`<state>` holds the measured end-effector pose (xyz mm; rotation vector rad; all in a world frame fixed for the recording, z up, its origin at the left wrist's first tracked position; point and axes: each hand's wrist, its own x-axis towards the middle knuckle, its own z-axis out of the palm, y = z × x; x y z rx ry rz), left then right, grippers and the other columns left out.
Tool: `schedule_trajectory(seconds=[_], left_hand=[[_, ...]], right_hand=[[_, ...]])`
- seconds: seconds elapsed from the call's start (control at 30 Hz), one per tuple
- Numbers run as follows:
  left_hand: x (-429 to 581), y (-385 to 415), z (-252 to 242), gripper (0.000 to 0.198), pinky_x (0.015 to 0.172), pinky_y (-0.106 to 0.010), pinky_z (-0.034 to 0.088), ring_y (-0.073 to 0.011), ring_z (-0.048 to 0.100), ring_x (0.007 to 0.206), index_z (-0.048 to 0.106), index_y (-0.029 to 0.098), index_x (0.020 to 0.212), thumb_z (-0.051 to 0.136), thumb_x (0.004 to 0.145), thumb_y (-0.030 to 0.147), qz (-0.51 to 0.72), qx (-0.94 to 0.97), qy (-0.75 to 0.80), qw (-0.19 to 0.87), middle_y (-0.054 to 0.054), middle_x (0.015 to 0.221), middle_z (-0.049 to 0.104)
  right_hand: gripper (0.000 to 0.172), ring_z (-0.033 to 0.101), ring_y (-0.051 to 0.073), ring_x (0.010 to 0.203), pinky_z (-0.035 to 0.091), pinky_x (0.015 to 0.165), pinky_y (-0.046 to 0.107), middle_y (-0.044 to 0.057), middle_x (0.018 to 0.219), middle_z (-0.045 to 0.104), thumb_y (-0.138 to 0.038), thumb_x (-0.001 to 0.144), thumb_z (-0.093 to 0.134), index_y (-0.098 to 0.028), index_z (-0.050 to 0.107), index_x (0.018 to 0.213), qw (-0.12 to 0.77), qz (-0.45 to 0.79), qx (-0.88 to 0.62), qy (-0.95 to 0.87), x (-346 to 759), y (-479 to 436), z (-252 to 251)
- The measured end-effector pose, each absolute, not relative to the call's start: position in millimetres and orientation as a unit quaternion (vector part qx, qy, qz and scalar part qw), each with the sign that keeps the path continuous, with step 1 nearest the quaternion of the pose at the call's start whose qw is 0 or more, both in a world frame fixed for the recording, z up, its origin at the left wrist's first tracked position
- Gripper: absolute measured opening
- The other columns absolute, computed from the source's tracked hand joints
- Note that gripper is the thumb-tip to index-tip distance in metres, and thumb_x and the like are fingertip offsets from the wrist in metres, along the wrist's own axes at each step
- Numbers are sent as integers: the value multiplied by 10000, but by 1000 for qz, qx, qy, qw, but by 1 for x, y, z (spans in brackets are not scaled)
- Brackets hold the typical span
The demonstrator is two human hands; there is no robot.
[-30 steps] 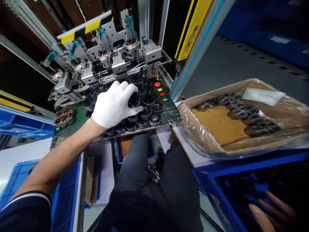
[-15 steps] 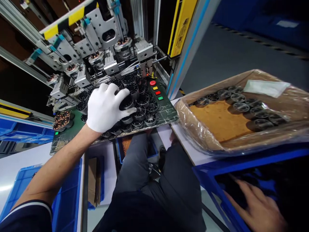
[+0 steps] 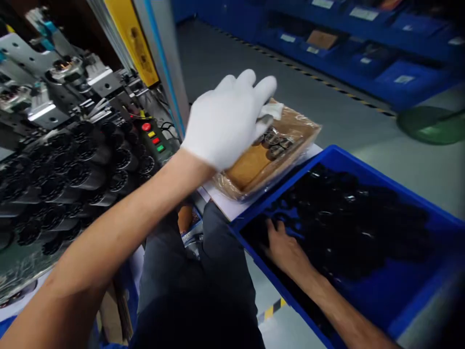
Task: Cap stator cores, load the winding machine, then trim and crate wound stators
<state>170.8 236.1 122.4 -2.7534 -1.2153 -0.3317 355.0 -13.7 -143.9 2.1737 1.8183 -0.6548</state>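
Note:
My left hand (image 3: 228,116), in a white glove, hovers over a plastic-wrapped cardboard tray (image 3: 250,167) that holds a few dark ring parts (image 3: 276,144). Its fingers are curled and pressed together; whatever is under them is hidden. My bare right hand (image 3: 285,247) lies inside a blue bin (image 3: 327,156), fingers stretched flat on the bin floor at the edge of a heap of black parts (image 3: 348,228). My left forearm crosses the view from the lower left.
On the left, several black ring parts (image 3: 83,165) stand on a green plate in front of a metal machine (image 3: 54,72) with a button panel (image 3: 152,138). My lap is below. Blue crates (image 3: 363,58) line the far floor.
The view has swung right. My left hand left the rings on the green plate and moved right over the cardboard tray. My right hand stayed in the blue bin.

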Motion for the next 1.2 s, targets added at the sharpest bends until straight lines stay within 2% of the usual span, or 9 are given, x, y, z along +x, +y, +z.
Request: schedule_trajectory(seconds=[0.2,0.33,0.47,0.67,0.77,0.87,0.97,1.07,1.2], left_hand=[[263,348,24,360,1111,-531,560,-385,746,1295,800,102,1362,558,1100,156,100,-897,-430,-24,-221,1346,804],[275,385,-22,583,1192,-613,437,-475,640,1407,857,119,1249,800,935,607,181,-884,-428,-56,-244,1273,823],[273,397,-44,1189,1287,-639,226,-424,469,1513,838,226,1329,499,672,1157,171,-889,-416,-85,-106,1326,834],[261,391,-34,1390,1284,-681,193,-391,415,1413,850,336,1208,328,348,1295,104,-887,-422,-156,-54,1189,838],[251,376,-10,1062,1337,-693,206,-411,457,1420,870,300,1121,705,511,1155,14,-869,-446,-214,-50,1236,842],[230,344,17,667,1376,-655,305,-388,549,1423,836,179,1225,901,824,707,-99,-845,-441,-285,-76,1420,812],[199,293,39,525,1229,-543,527,-289,631,1433,635,130,1507,621,1089,446,-176,-802,-408,-400,-41,1610,721],[159,232,52,506,1042,-451,620,-264,693,1458,480,202,1636,325,1156,252,-193,-739,-369,-530,-36,1718,635],[93,151,46,563,898,-510,729,-322,807,1305,643,235,1538,308,1122,416,-184,-612,-343,-688,-132,1604,734]], right_hand=[[593,808,376,1186,692,914,424,248,1500,596,-243,1068,736,-154,559,1627,103,-242,753,603,346,-4,-127],[588,795,355,1163,686,910,408,227,1475,578,-214,1060,733,-183,570,1625,91,-274,760,582,356,1,-125],[603,759,392,1217,684,945,444,235,1488,552,-261,1066,752,-199,563,1635,85,-294,764,567,360,1,-124],[596,695,452,1309,668,948,483,264,1527,528,-199,1062,699,-183,563,1642,67,-303,775,551,352,0,-125],[588,691,436,1302,648,975,486,264,1551,530,-146,1031,672,-164,589,1613,29,-307,786,535,350,0,-128],[510,712,385,1232,617,1033,480,242,1497,586,-146,973,705,-138,663,1482,-40,-316,798,511,357,0,-127],[330,717,304,1115,600,1039,434,146,1287,691,-245,923,767,-179,709,1241,-143,-333,800,477,372,-3,-119],[299,704,235,919,617,852,372,49,1036,702,-440,909,759,-229,647,1090,-264,-369,786,419,381,-12,-107],[525,669,187,762,550,625,299,-7,926,653,-634,825,785,-255,591,1131,-414,-421,736,332,366,-35,-87]])
